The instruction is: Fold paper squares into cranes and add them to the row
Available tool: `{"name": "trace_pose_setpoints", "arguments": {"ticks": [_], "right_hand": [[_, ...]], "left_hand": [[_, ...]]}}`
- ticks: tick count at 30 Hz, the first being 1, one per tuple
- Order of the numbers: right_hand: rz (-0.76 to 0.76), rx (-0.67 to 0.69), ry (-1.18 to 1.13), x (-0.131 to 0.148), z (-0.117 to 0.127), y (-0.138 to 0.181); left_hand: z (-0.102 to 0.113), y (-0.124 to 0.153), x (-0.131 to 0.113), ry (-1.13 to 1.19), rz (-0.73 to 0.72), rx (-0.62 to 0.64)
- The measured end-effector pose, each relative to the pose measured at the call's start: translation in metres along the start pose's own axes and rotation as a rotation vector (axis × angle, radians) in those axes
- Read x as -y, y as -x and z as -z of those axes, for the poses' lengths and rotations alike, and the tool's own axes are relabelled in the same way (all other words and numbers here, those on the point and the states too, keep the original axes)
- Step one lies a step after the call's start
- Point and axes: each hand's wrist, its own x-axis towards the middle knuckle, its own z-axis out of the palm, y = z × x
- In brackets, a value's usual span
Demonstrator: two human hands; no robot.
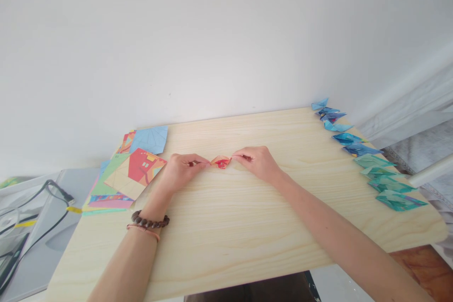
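A small folded paper boat, red and orange, is at the middle of the wooden table. My left hand pinches its left tip between thumb and fingers. At the opposite end, my right hand pinches the right tip. The boat's red inside faces up between the two hands. Whether its underside touches the table I cannot tell.
Colourful paper sheets lie stacked at the left, with a blue sheet behind. Several folded blue and green paper boats line the right edge. A white wall rises behind the table; black cables lie beyond its left side.
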Motion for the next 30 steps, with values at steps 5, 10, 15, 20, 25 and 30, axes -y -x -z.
{"name": "trace_pose_setpoints", "arguments": {"ticks": [5,10,15,20,25,30], "right_hand": [[-0.032,-0.009,-0.044,0.0,0.003,-0.002],[-0.05,-0.008,-0.104,-0.001,0.006,-0.002],[-0.071,-0.06,-0.125,-0.002,0.005,-0.002],[-0.094,-0.055,-0.139,-0.005,0.005,-0.002],[-0.17,-0.035,-0.163,-0.01,0.007,-0.003],[-0.2,-0.024,-0.207,-0.011,0.009,-0.003]], "left_hand": [[-0.002,-0.002,0.006,0.08,0.054,-0.034],[-0.002,-0.002,0.007,0.126,0.071,-0.033],[0.0,-0.001,0.004,0.107,0.085,-0.022],[-0.005,-0.001,0.004,0.081,0.036,-0.046],[-0.009,-0.002,0.0,0.066,0.034,-0.019],[-0.009,-0.003,-0.007,0.042,0.065,0.001]]}}
